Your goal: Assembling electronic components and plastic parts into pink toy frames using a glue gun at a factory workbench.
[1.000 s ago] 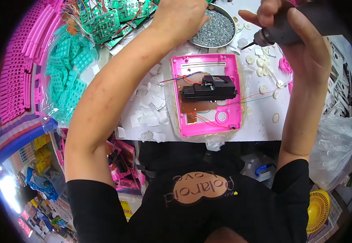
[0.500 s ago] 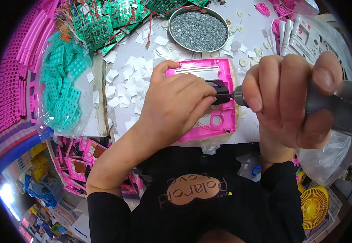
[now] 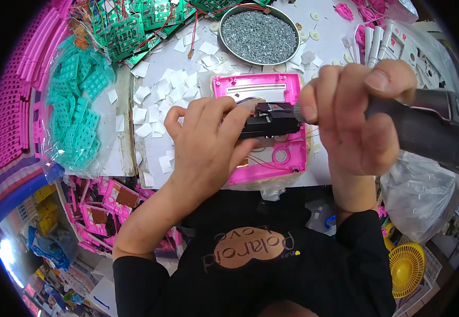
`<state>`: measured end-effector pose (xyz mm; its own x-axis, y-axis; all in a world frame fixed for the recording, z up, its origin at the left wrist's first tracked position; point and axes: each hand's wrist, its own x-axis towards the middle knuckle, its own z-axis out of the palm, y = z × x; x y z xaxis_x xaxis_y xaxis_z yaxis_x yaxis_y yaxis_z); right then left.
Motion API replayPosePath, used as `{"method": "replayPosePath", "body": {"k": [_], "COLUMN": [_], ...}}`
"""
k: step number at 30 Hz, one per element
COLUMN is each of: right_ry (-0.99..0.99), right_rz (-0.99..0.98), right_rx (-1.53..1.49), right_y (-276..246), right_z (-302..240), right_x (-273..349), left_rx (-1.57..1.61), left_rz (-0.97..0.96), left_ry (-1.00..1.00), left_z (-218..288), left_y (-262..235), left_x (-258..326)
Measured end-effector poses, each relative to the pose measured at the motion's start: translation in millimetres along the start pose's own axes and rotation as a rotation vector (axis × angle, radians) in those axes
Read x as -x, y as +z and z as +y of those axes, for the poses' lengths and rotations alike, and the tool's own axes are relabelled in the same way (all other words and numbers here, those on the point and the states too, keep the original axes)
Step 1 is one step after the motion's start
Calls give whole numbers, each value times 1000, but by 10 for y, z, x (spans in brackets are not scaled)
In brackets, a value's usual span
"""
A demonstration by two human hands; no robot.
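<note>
My left hand is closed around one end of a black plastic part with thin wires, holding it over a pink plastic casing. My right hand grips a dark grey power screwdriver, which lies roughly level. Its grey nose meets the right end of the black part; the bit itself is hidden. The casing rests on a pad wrapped in clear plastic, and thin wires run across its inside. A round recess shows at the casing's near right.
Beyond the casing sits a round metal dish of small silver screws. White paper squares scatter to its left. Green circuit boards pile at the far left, by teal keypads. White panels stand at the far right.
My left hand has drawn back to the left, so more of the black part shows, and the part appears turned. The right hand and screwdriver have shifted left and slightly away from me.
</note>
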<state>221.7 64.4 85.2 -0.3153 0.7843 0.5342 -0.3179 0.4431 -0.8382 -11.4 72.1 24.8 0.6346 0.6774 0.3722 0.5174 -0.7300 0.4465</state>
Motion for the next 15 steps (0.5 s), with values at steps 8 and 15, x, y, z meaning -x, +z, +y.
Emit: {"method": "replayPosePath", "body": {"k": [8, 15], "right_ry": [76, 117], "right_rz": [296, 272], "right_rx": [148, 127], "right_y": [363, 398], "right_z": [50, 116], "right_x": [18, 63], "left_rx": [39, 59], "left_rz": [7, 45], "left_ry": [76, 100], "left_z": [-140, -148], "left_y": [81, 93], "left_x": [-1, -9]}}
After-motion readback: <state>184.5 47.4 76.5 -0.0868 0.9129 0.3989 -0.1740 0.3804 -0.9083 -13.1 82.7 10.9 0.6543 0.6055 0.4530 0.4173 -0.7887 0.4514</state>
